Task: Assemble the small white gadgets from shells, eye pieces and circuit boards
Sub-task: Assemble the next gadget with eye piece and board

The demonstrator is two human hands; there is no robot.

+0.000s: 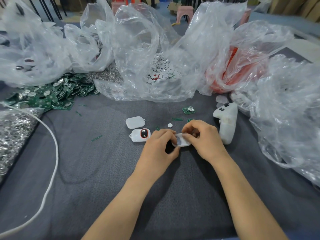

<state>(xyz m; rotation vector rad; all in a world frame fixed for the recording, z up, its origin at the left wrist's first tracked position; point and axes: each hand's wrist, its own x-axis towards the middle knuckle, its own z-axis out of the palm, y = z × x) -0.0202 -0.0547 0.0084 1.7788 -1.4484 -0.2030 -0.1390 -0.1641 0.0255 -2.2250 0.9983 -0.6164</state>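
Two hands at centre. Left hand (160, 144) and right hand (202, 137) both pinch one rounded white plastic shell (181, 142) with curled fingers, just above grey felt-like table cover (103, 179).

Left of hands: one assembled gadget (140, 135), glossy, with black eye piece ringed in orange. One plain shell (135, 122) behind it.

One loose white disc (170, 125). One loose green circuit board (189, 110).

Far left: heap of circuit boards (48, 96). Crinkled clear bag of discs (162, 70).

One white controller (226, 122) at right.
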